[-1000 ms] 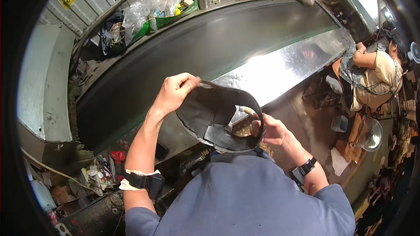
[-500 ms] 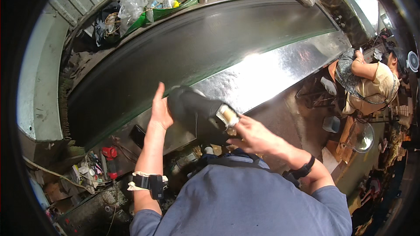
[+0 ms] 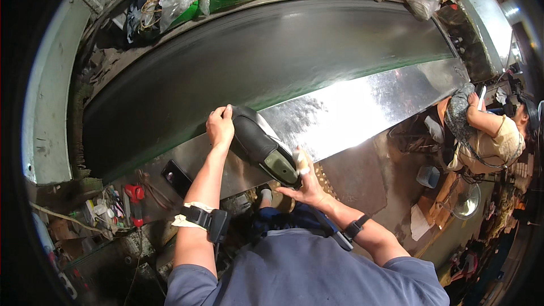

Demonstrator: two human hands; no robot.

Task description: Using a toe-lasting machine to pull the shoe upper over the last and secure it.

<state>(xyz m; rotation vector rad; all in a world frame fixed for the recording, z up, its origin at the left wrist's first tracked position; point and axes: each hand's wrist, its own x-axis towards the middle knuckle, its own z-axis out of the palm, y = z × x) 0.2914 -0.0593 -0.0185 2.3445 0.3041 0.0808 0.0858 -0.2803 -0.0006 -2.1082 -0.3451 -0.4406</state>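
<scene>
A black shoe upper [image 3: 253,136] stretched over a green shoe last [image 3: 279,167] is held up between my hands, above the near metal edge of the conveyor. My left hand [image 3: 220,127] is closed at its toe end, with thumb and fingers bent against the front. At the heel end, my right hand [image 3: 309,184] supports the shoe, its thumb and fingers apart around the back. Whitish wrapping covers part of a right-hand finger. The shoe's underside is mostly hidden from this side.
A dark conveyor belt [image 3: 266,45] curves beyond a shiny metal plate [image 3: 345,113]. A phone [image 3: 177,177] lies on the near ledge, left of my forearm. A red tool [image 3: 135,194] sits further left. A co-worker [image 3: 493,130] sits at the right.
The shoe has turned over, so the green last now faces up. My left hand has gone from spread to closed at the toe. My right hand has shifted around the heel.
</scene>
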